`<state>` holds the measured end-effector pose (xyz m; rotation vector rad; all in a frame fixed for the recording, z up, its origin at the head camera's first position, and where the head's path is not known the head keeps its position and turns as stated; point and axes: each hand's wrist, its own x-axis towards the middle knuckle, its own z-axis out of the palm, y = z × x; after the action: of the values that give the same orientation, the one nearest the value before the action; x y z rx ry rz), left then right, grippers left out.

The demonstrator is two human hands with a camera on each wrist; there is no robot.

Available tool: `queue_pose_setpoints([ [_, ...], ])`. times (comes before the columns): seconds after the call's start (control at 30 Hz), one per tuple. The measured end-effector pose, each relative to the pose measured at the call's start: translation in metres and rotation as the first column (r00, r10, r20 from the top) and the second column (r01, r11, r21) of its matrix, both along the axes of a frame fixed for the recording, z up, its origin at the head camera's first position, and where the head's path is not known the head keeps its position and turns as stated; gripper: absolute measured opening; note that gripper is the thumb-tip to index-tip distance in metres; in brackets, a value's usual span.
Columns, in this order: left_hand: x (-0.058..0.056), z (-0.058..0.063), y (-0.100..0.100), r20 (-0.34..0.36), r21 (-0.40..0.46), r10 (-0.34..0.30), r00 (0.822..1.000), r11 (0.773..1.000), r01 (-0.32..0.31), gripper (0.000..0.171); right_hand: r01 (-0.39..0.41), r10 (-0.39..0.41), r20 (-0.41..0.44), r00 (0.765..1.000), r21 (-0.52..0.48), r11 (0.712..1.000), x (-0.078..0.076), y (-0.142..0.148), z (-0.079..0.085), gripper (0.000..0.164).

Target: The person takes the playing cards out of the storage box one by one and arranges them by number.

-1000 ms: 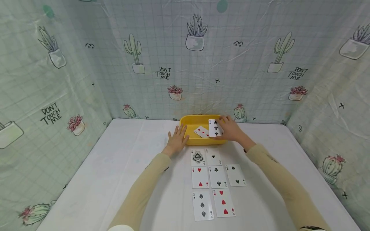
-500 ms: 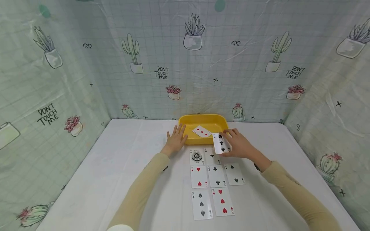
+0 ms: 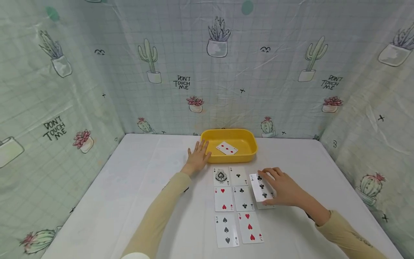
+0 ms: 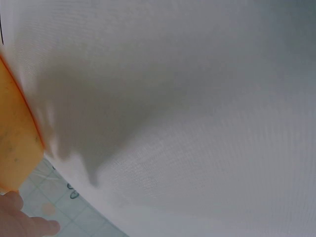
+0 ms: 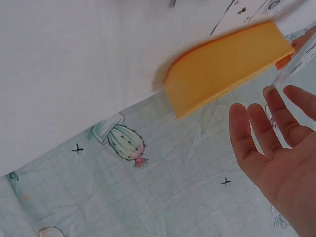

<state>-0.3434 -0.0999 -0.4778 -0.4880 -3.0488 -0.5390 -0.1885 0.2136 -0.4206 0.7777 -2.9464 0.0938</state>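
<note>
My right hand pinches a three of clubs playing card by its edges, tilted over the two of spades, which it mostly covers. In the right wrist view the same card shows edge-on at the fingertips. My left hand rests with spread fingers against the left end of a yellow tray. Inside the tray lies a three of diamonds. In the left wrist view a few fingertips show beside the tray's yellow wall.
Face-up cards lie in rows before the tray: ace of spades and ace of clubs, then two of hearts and two of clubs, then three of spades and three of hearts. A cactus-print cloth stands behind the white table.
My right hand has carried the three of clubs out of the tray, rightward and toward me, to over the two of spades. The left hand has stayed at the tray.
</note>
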Motion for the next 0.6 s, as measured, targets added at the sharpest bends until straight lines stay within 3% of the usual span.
queue_pose_setpoints([
  [0.3, 0.001, 0.0, 0.002, 0.004, -0.007, 0.003, 1.0, 1.0, -0.003, 0.057, 0.007, -0.01, 0.06, 0.998, 0.047, 0.999, 0.035, 0.01, -0.015, 0.101],
  [0.6, 0.002, 0.002, 0.002, -0.005, -0.012, 0.008, 1.0, 1.0, -0.008, 0.057, 0.024, -0.029, 0.106, 0.994, 0.051, 0.998, 0.053, 0.014, -0.03, 0.107],
])
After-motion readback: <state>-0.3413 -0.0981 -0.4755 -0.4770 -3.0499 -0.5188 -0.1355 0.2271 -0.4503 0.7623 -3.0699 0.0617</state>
